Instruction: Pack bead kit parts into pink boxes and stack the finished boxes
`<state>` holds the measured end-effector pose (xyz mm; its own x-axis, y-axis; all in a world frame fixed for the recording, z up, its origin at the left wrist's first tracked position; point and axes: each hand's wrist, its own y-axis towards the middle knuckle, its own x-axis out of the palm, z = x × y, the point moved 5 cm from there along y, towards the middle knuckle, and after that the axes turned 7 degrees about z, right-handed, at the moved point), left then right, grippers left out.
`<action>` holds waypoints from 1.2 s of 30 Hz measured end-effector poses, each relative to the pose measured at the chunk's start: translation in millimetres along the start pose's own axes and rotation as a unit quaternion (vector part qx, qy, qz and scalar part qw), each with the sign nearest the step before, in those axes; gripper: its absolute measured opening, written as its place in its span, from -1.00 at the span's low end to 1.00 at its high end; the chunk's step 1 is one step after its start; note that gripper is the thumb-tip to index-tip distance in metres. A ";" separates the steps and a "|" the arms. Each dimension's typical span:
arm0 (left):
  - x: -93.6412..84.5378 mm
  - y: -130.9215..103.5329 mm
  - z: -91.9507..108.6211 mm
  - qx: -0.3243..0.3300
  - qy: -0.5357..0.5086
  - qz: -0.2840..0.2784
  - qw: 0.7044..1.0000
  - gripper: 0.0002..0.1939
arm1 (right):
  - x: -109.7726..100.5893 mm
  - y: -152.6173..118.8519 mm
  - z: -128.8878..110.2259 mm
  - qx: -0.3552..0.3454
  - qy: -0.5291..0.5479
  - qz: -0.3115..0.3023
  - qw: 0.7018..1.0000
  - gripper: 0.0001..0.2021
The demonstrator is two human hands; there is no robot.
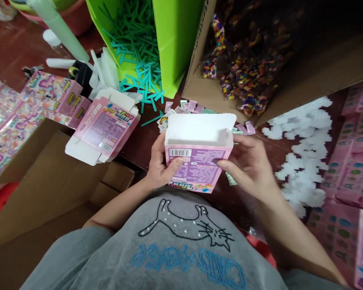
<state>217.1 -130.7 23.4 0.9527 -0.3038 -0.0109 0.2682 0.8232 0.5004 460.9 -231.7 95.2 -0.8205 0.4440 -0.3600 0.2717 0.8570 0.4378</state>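
Observation:
A small pink and purple cardboard box (199, 167) is held in front of my chest, its white-lined top flap (201, 125) raised and its mouth facing up. My left hand (161, 165) grips the box's left side, with the thumb on the printed panel near the barcode. On the right side, my right hand (249, 165) pinches the edge, thumb in front and fingers behind. What lies inside the box is hidden. Left of my hands rests a stack of flattened pink boxes (104, 127) with white end flaps.
A green bin (177, 48) holds teal T-shaped sticks (139, 60), some spilling out. Beside it, a cardboard carton (220, 96) contains bags of colourful beads (245, 76). White grid pieces (305, 153) and pink packets (347, 161) lie right. Finished-looking boxes (51, 92) and an open carton (33, 173) stand left.

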 end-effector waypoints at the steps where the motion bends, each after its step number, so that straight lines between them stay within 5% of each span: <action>1: -1.2 -2.0 -3.5 -0.029 -0.001 -0.021 0.999 -0.28 | 9.4 -12.0 12.3 0.030 0.044 -0.006 0.999 -0.46; 5: -6.5 -8.0 -16.6 -0.142 -0.043 -0.157 0.976 -0.63 | 26.6 -47.9 42.6 0.092 0.077 -0.028 0.992 -0.55; 7: -7.3 -6.6 -21.6 -0.163 -0.035 -0.181 0.969 -0.69 | 25.4 -55.8 50.9 0.099 0.048 -0.048 0.993 -0.67; 10: -2.1 -0.6 -27.5 -0.169 -0.028 -0.131 0.976 -0.73 | 18.1 -58.3 59.7 0.077 -0.002 -0.007 0.997 -0.82; 13: 7.0 3.5 -30.4 -0.205 -0.086 -0.074 0.972 -0.62 | 14.0 -59.7 64.8 0.069 -0.004 0.057 0.996 -0.63; 15: 12.9 5.8 -26.5 -0.229 -0.094 -0.097 0.964 -0.60 | 14.2 -60.2 63.4 0.076 0.018 0.059 0.995 -0.55; 19: 17.9 13.2 -9.1 -0.248 -0.045 -0.169 0.953 -0.68 | 17.4 -52.6 49.3 0.104 0.074 0.000 0.992 -0.87; 23: 20.2 21.5 -1.8 -0.269 -0.029 -0.146 0.951 -0.67 | 16.3 -39.5 43.1 0.189 0.097 0.053 0.976 -0.93; 27: 18.6 26.4 -5.6 -0.262 -0.021 -0.164 0.951 -0.68 | 15.1 -34.9 45.7 0.215 0.109 0.026 0.970 -0.88; 32: 9.8 29.0 -8.7 -0.188 -0.038 -0.186 0.964 -0.52 | 8.3 -48.1 48.6 0.149 0.098 -0.026 0.984 -0.67; 36: 13.7 25.2 -5.9 -0.105 0.050 -0.173 0.978 -0.88 | 16.4 -60.9 42.1 0.100 0.049 0.020 0.994 -0.69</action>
<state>237.7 -111.3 30.7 0.8064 -0.5411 -0.2384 0.5900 0.7633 0.2631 452.0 -265.6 27.9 -0.8492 0.4598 -0.2598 0.3918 0.8783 0.2739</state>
